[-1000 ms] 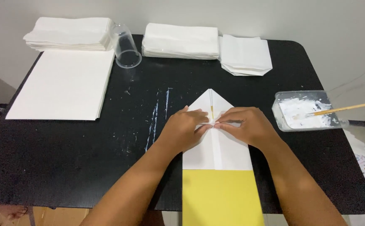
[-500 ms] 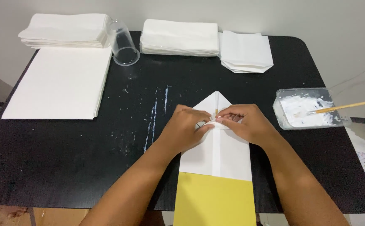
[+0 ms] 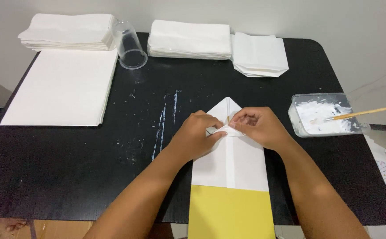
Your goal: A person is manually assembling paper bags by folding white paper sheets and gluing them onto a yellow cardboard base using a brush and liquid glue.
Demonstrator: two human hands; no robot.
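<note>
A white paper bag [image 3: 232, 163] with a pointed folded top lies on the black table [image 3: 69, 177], over a yellow sheet [image 3: 230, 212] at the near edge. My left hand [image 3: 197, 137] presses on the bag's left side, its fingertips on a small folded flap near the point. My right hand [image 3: 257, 126] pinches the same fold from the right. Both hands meet over the fold just below the tip.
A large stack of white sheets [image 3: 62, 86] lies at the left. Folded white paper stacks [image 3: 67, 31] [image 3: 190, 40] [image 3: 259, 55] line the back edge. A clear plastic cup [image 3: 130, 44] lies tipped. A clear tray of white paste [image 3: 321, 115] holds a brush [image 3: 365, 113] at the right.
My fingers have shifted slightly on the fold near the bag's tip, lifting a small flap. The hands stay in the same place.
</note>
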